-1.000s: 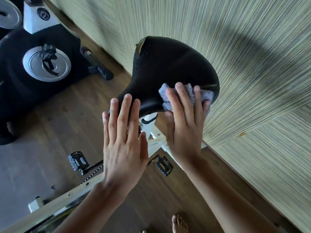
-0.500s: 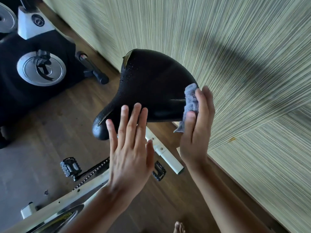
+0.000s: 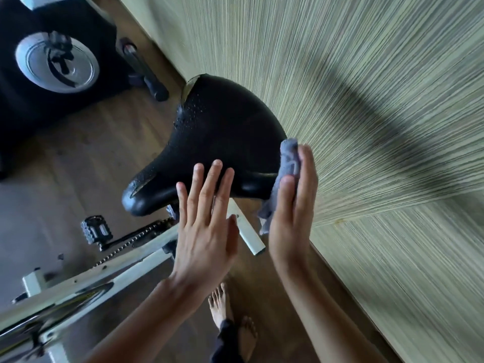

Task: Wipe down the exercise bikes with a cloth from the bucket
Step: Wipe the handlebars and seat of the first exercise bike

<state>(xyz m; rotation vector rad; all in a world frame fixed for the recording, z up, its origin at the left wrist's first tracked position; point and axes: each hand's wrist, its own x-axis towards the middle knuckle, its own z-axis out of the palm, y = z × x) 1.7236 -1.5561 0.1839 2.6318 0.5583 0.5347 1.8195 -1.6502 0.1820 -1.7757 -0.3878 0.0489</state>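
Observation:
A black bike saddle (image 3: 220, 142), beaded with water drops, sits on a white bike frame (image 3: 110, 273). My right hand (image 3: 293, 213) presses a grey cloth (image 3: 286, 174) against the saddle's right rear edge. The cloth's lower end hangs down below the saddle. My left hand (image 3: 207, 226) is flat with fingers apart, resting against the saddle's near side below its nose. It holds nothing.
A second, black exercise bike (image 3: 52, 64) with a silver disc stands at the upper left on the wooden floor. A black pedal (image 3: 95, 229) and chain sit below the saddle. A striped green wall (image 3: 366, 100) runs close on the right. My bare feet (image 3: 233, 318) are below.
My right hand slid the cloth from the saddle's top to its right rear edge and turned edge-on. The left hand dropped from the nose to the near side.

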